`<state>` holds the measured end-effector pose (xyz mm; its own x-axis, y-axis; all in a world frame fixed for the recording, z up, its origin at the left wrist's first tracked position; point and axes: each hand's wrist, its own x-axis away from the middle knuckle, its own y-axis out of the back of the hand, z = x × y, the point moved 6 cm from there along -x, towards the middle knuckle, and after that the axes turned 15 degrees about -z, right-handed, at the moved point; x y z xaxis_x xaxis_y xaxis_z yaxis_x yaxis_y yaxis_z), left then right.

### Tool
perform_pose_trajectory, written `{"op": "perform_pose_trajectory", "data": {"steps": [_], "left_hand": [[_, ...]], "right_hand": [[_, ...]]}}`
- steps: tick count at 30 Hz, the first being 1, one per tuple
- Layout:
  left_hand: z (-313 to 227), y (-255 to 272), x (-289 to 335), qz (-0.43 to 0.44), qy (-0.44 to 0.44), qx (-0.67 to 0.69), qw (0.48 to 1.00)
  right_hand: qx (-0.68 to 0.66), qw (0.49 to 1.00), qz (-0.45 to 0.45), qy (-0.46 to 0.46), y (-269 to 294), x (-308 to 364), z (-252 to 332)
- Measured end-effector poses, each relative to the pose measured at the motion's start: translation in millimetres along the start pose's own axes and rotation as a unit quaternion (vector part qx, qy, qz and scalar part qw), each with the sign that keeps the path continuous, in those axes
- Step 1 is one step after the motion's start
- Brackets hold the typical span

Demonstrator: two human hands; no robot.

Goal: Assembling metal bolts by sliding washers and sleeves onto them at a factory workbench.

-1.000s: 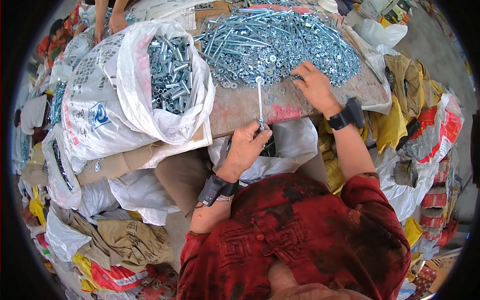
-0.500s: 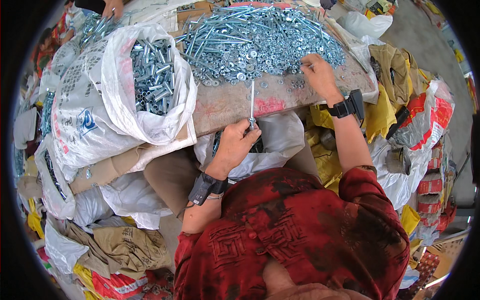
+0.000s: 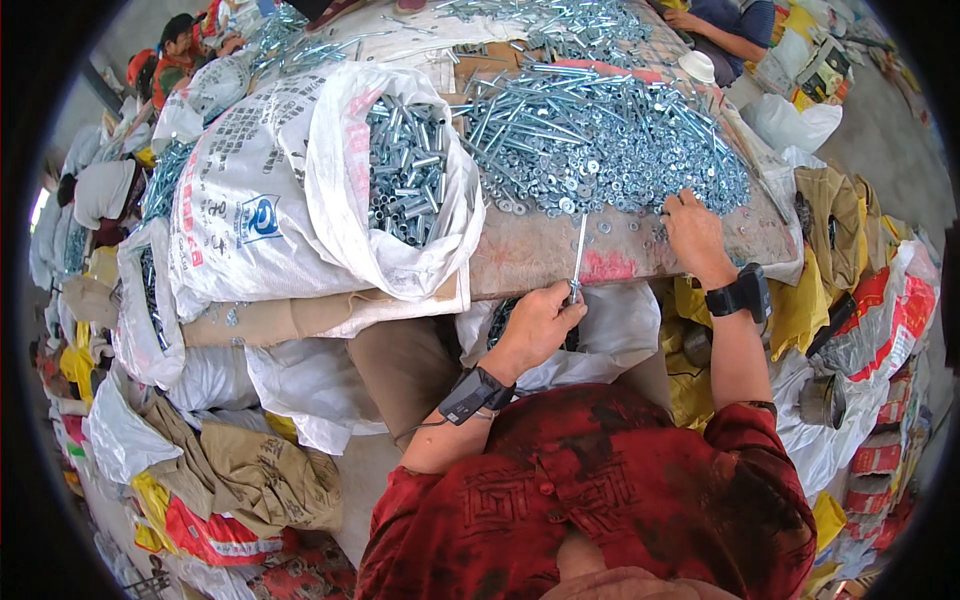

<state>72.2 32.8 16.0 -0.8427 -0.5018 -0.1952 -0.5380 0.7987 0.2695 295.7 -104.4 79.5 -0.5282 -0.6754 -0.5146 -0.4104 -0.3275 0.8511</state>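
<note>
My left hand [image 3: 535, 328] is closed around the lower end of a long, thin metal bolt [image 3: 581, 245] and holds it upright in front of the table edge. Its shaft points away from me, and a small collar shows by my fingertips. My right hand [image 3: 697, 240] rests at the near edge of a heap of shiny washers [image 3: 630, 165], its fingers bent down and drawn together. Whatever its fingertips hold, if anything, is hidden. Long bolts [image 3: 530, 110] lie mixed into the far left part of the heap.
A white woven sack [image 3: 250, 190] at the left opens onto metal sleeves [image 3: 408, 180]. A white bag [image 3: 610, 335] hangs open below the table edge [image 3: 500, 270]. Yellow and brown sacks [image 3: 830, 220] stand at the right. Another person [image 3: 730, 35] sits at the far right.
The whole view has shifted, so the table appears lower and farther right. My right hand has come nearer along the heap, its fingers now more curled. My left hand still grips the bolt.
</note>
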Motion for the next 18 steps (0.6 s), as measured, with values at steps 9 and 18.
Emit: {"op": "perform_pose_trajectory", "data": {"steps": [9,18], "left_hand": [[1,0,0,0.018,0.013,-0.02,1.0],[-4,2,3,-0.007,-0.025,-0.082,0.996]], "right_hand": [[0.018,0.996,0.027,-0.085,-7,2,-8],[-0.686,0.672,0.024,-0.278,37,-5,84]]}}
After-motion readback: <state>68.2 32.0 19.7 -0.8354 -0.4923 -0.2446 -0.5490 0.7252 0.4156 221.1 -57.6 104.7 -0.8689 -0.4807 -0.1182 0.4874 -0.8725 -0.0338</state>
